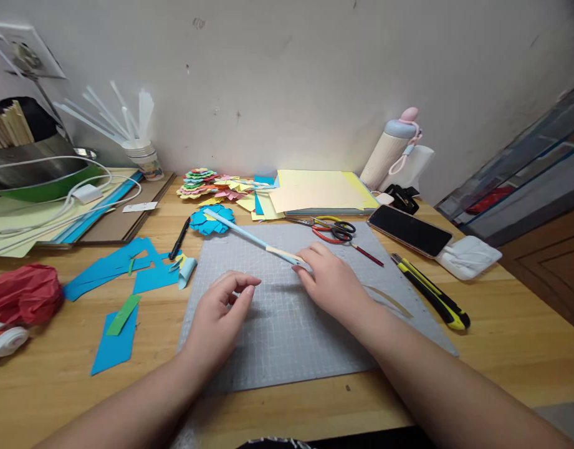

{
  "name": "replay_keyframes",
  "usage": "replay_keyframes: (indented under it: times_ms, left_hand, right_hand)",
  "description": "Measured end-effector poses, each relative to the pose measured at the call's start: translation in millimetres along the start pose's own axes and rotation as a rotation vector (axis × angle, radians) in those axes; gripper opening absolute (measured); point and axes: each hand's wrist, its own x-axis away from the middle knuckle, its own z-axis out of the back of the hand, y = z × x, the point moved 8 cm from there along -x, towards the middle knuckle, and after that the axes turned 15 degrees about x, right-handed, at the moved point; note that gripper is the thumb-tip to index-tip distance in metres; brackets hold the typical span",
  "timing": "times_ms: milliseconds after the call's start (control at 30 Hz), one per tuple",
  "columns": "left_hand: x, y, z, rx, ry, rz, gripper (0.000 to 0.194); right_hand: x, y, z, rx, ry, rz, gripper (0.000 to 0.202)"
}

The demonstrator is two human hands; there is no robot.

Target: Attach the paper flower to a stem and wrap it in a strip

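My bare left forearm (132, 396) reaches in from the near left and my bare right forearm (455, 386) from the near right, both slanting inward and away from me so that my hands come near each other without touching. My left hand (225, 302) is loosely curled with nothing in its grasp, the index finger stretching to the right above the thumb, the other fingers bent. My right hand (331, 274), a little farther off, shows its back, the wrist (368, 321) nearly straight, thumb and fingers drawn together in a pinch pointing left.
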Motion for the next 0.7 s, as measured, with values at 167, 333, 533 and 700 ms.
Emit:
replay_keyframes:
  times_ms: [167, 333, 533, 700]
  left_hand:
    - [-2.9, -16.9, 1.9, 0.109, 0.043, 0.155, 0.015]
    - [-5.1, -21.7, 7.2, 0.153, 0.066, 0.209, 0.017]
    - [-3.1, -20.8, 16.6, 0.252, 0.125, 0.271, 0.018]
    - [-1.8, -20.6, 27.1, 0.410, 0.254, 0.304, 0.026]
  right_hand:
    - [-40.5, -18.3, -19.4, 0.006, -0.040, 0.007, 0.018]
    - [-59.4, -29.1, -36.5, -0.051, -0.112, -0.004, 0.012]
    - [-36.1, -21.9, -9.0, -0.308, -0.172, 0.006, 0.023]
    - [19.4, -2.4, 16.8, -0.734, -0.361, -0.030, 0.032]
